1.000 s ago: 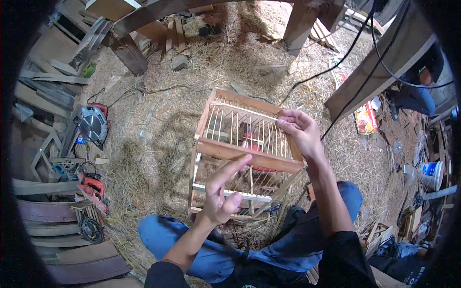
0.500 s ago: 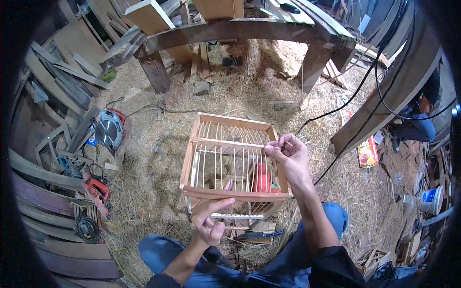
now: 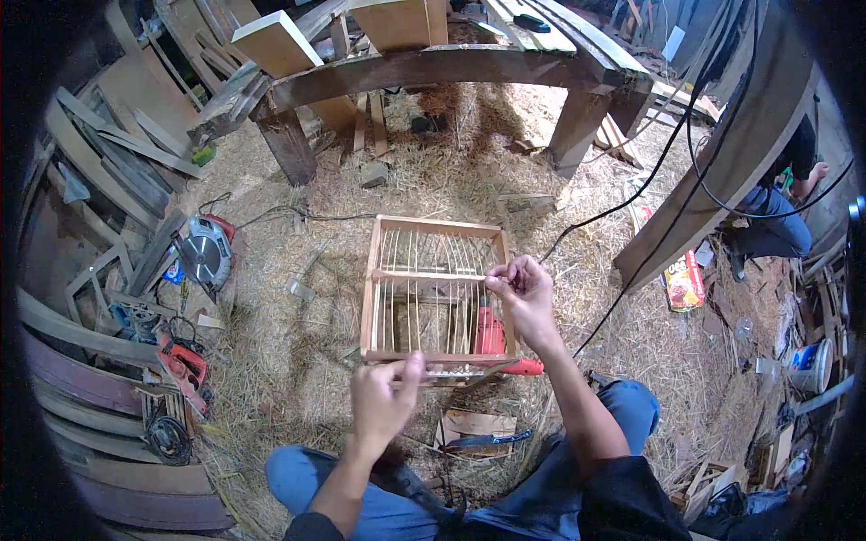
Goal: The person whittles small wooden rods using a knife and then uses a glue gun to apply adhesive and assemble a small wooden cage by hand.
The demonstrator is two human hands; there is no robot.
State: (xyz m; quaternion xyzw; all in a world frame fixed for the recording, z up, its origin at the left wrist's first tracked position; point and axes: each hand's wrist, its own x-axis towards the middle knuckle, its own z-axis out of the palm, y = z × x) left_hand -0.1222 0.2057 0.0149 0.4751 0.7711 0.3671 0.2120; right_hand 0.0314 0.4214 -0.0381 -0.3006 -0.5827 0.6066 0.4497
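Observation:
In front of my knees stands a wooden cage, a rectangular frame with thin, pale sticks running through it and a crossbar partway along. My left hand is closed at its near rail, thumb up against the wood. At the right end of the crossbar my right hand pinches with thumb and forefinger. What lies between those fingertips is too small to make out. Through the sticks a red tool shows behind the cage, partly hidden. A knife with a dark blade lies on a board nearer me.
Straw-like shavings cover the floor. A circular saw and a red power tool lie at left, beside stacked planks. A heavy wooden bench stands beyond. Black cables hang at right, near a slanting beam. Another person sits far right.
The cage has tilted and its near side has shifted, uncovering more of the board and knife. My left hand has closed from extended fingers. My right hand has moved slightly left with the crossbar.

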